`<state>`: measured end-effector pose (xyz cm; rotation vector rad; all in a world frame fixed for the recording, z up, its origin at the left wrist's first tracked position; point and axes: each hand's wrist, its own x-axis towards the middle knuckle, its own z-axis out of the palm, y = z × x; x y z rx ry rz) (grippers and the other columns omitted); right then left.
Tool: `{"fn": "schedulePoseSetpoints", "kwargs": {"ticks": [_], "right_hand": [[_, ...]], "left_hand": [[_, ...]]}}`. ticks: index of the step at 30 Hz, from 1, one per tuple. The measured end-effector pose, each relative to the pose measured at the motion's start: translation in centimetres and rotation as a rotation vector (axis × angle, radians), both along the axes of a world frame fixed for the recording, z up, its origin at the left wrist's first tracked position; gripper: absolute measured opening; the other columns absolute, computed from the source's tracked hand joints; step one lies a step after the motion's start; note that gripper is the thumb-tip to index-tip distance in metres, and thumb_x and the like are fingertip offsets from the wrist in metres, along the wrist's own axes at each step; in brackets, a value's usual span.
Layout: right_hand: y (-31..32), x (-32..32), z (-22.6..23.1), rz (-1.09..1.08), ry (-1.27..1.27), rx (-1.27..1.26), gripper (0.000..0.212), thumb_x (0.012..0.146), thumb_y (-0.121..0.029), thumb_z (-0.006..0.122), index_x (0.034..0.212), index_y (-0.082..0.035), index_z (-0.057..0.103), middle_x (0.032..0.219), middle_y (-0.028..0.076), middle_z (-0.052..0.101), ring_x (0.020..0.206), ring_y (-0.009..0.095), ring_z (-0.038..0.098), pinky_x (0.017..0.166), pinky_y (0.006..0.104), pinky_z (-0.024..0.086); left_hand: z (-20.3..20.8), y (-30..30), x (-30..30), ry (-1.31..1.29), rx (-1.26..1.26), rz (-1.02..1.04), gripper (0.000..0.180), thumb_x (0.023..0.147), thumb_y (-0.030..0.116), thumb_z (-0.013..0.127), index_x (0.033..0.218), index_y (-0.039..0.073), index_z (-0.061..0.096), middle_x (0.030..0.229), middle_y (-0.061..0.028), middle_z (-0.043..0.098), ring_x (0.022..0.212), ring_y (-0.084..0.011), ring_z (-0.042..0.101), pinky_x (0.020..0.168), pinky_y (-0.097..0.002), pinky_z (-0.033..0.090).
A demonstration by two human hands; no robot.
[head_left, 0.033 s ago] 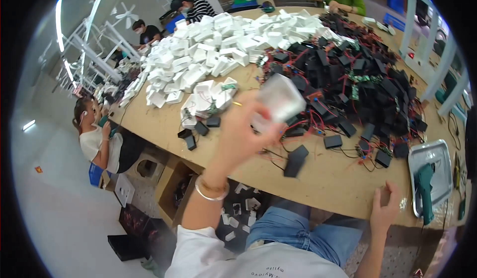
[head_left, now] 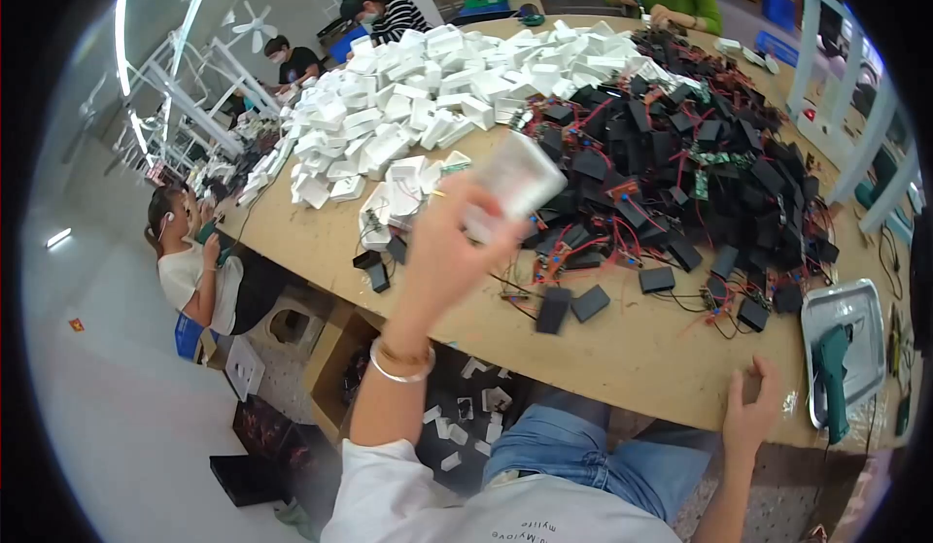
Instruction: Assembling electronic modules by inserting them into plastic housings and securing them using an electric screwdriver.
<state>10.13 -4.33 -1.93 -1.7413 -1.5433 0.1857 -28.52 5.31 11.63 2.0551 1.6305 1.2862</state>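
Note:
My left hand [head_left: 452,252] is raised over the table with its fingers closed on a white plastic casing [head_left: 530,179], which is smeared by motion. My fingers cover the casing's near end, and something reddish shows beside them. Below and right of this hand, two black boxes [head_left: 554,310] lie on the wood with thin wires close by. At the table's front edge, my right hand [head_left: 750,405] rests with thumb and fingers apart, holding nothing. To its right, a green glue gun [head_left: 832,378] lies across a metal tray [head_left: 821,302].
White casings [head_left: 428,91] are heaped at the far left of the wooden table [head_left: 632,368]. Black boxes with red wires and circuit boards [head_left: 671,164] fill its right half. A cardboard box [head_left: 328,373] stands below the left edge. Several people work around the table.
My left hand has shifted left with the white casing. Two black boxes now lie side by side where one showed before. My right hand stays in place.

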Motion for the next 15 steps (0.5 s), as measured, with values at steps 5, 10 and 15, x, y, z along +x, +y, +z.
{"fn": "schedulePoseSetpoints", "kwargs": {"ticks": [5, 10, 15], "right_hand": [[0.7, -0.4, -0.9, -0.042, -0.014, 0.02, 0.036, 0.086, -0.013, 0.065, 0.118, 0.0, 0.056, 0.106, 0.013, 0.059, 0.098, 0.025, 0.056, 0.091, 0.0355, 0.042], [1.0, -1.1, -0.3, -0.045, -0.051, 0.006, 0.033, 0.085, -0.014, 0.065, 0.113, 0.0, 0.056, 0.106, 0.013, 0.057, 0.098, 0.028, 0.054, 0.09, 0.0381, 0.041], [1.1, -1.1, -0.3, -0.086, -0.147, 0.001, 0.032, 0.083, -0.012, 0.066, 0.111, -0.002, 0.057, 0.106, 0.014, 0.058, 0.098, 0.031, 0.054, 0.09, 0.0401, 0.041]], "left_hand": [[0.4, 2.3, -9.2, -0.153, -0.171, 0.42, 0.042, 0.075, 0.025, 0.077, 0.098, 0.002, 0.05, 0.087, -0.0166, 0.059, 0.076, -0.0316, 0.063, 0.066, -0.0416, 0.05], [-4.6, 6.1, -15.1, 0.268, -0.131, 0.526, 0.055, 0.075, 0.04, 0.076, 0.102, 0.0, 0.05, 0.093, -0.0203, 0.062, 0.086, -0.0356, 0.062, 0.072, -0.0441, 0.05], [-3.9, 12.9, -11.9, 0.713, 0.114, 0.687, 0.055, 0.08, 0.054, 0.064, 0.092, 0.0, 0.062, 0.095, -0.0179, 0.063, 0.09, -0.0371, 0.057, 0.075, -0.0463, 0.048]]}}
